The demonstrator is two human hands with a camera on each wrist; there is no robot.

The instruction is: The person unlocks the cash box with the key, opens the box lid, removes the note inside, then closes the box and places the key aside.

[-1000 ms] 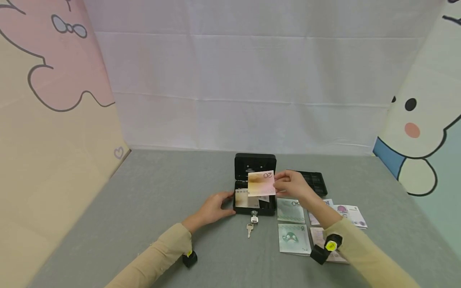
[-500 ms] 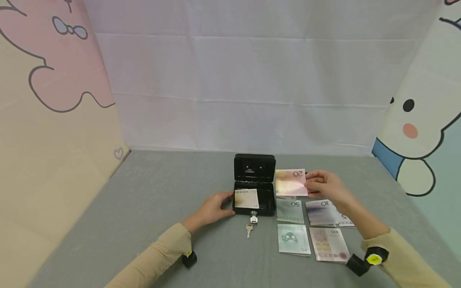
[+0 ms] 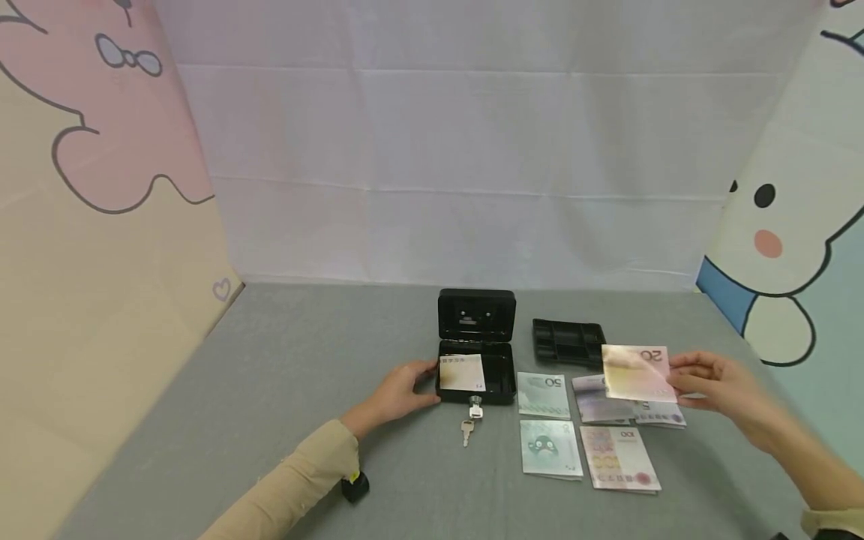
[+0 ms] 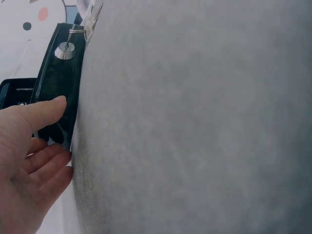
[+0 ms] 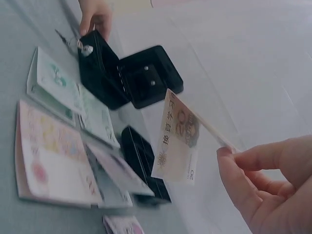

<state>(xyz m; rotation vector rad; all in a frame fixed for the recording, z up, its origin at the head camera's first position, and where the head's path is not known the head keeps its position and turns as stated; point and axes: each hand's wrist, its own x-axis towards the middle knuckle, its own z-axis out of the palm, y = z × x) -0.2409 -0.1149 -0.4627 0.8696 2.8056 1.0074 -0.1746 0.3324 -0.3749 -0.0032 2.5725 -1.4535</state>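
Note:
My right hand (image 3: 725, 390) pinches a pinkish-brown 20 banknote (image 3: 634, 373) by its right edge, thumb against fingers. It hangs folded over in the right wrist view. In the head view it overlaps the purple 10 notes (image 3: 597, 401) and 5 notes (image 3: 658, 414). My left hand (image 3: 398, 390) rests against the left side of an open black cash box (image 3: 498, 375), thumb at the front corner, fingers loosely extended. A pale banknote (image 3: 462, 373) lies in the box's left part. A key (image 3: 475, 409) sits in the front lock, another key (image 3: 467, 431) dangling from it.
Green 50 notes (image 3: 544, 395) lie right of the box, with pale green penguin notes (image 3: 550, 448) in front of them. Beside those are folded 100 notes (image 3: 619, 459). A black compartment tray (image 3: 569, 341) stands behind the notes. A white cloth wall (image 3: 472, 172) closes the back.
My right hand has carried the 20 banknote from over the cash box rightward, past the tray, to over the purple notes. My left hand has stayed at the box.

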